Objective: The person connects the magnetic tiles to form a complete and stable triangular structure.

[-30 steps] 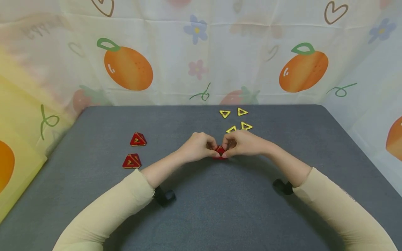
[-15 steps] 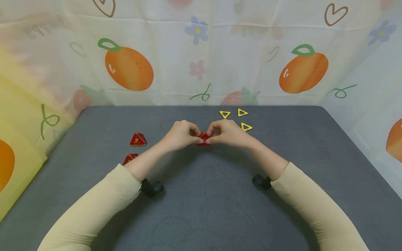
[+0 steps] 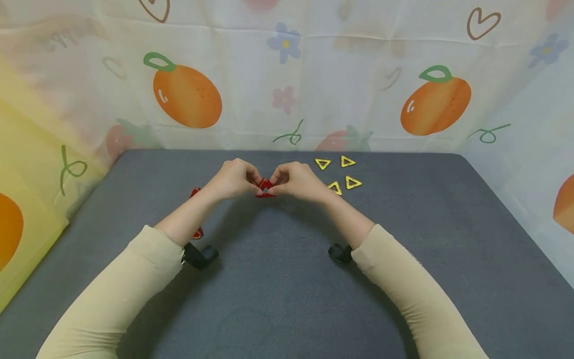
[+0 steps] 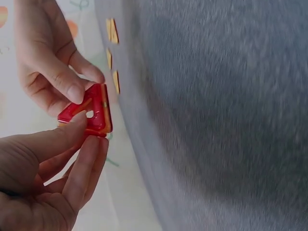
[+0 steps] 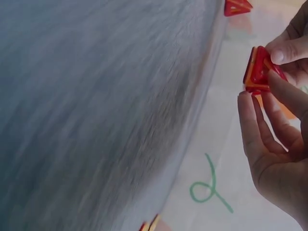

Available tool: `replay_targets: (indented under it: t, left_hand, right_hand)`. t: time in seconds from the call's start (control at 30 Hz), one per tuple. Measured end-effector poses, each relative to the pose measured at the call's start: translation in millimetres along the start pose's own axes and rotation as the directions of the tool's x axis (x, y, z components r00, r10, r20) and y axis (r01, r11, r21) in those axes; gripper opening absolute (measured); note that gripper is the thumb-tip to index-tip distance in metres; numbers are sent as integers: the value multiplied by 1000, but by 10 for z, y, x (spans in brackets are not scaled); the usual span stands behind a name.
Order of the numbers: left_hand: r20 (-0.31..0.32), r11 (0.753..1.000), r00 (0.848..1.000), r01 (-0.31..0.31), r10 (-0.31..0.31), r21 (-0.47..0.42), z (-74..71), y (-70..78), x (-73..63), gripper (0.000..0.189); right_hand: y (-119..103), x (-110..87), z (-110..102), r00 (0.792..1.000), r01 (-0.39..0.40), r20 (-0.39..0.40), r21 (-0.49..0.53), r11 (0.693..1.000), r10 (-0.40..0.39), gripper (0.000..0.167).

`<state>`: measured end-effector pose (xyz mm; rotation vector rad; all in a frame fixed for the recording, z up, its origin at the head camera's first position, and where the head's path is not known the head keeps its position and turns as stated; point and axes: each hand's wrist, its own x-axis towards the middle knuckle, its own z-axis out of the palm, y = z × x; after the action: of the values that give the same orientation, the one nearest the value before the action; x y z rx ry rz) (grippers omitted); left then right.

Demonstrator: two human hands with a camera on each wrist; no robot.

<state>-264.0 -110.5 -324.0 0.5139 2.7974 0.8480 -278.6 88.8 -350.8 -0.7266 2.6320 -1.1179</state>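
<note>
Between both hands, above the far half of the table, is a small red pyramid (image 3: 265,186) built from triangular tiles with open centres. My left hand (image 3: 234,180) pinches its left side between thumb and fingers. On the opposite side the right hand (image 3: 297,182) pinches it the same way. The left wrist view shows the red pyramid (image 4: 99,115) with orange-gold edges and a thumb pressed on its front face. Past my left forearm, parts of two more red pyramids show, one farther back (image 3: 195,191) and one nearer (image 3: 198,233); the forearm hides the rest.
Several yellow triangle frames (image 3: 353,182) lie flat at the back of the grey table (image 3: 287,299), right of centre. A curtain (image 3: 314,75) printed with fruit hangs behind the table's back edge. Black wrist cameras (image 3: 200,256) sit under both forearms.
Both hands have carried the red pyramid left and farther back. The left forearm now covers much of the other two pyramids, while the nearest yellow triangle shows again beside the right hand.
</note>
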Motion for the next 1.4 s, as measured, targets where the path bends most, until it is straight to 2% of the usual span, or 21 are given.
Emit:
replay_targets:
  t: [0.27,0.5,0.8,0.97,1.4]
  left_hand:
    - [23,997,997,71,-70,-11,-186,-140,31,15]
    - [51,988,987,153,-152,-10,-307,-225,33,16]
    - [59,968,970,230,-236,97,-406,-354,24,13]
    - [67,957,961,256,-267,135,-419,-388,36,11]
    - [97,947,953,267,-287,179,-335,-433,45,10]
  right_hand:
    - [-87,230,158,999,-38,-37,31,999,39,16]
    - [-151,380,294,997,-62,-37,38,997,63,18]
    - [-303,513,484,997,-67,-42,13,998,68,18]
    - [-359,563,584,996,-80,-43,-23,997,79,17]
    - [-316,582,664,997,-68,-37,-106,992,64,16]
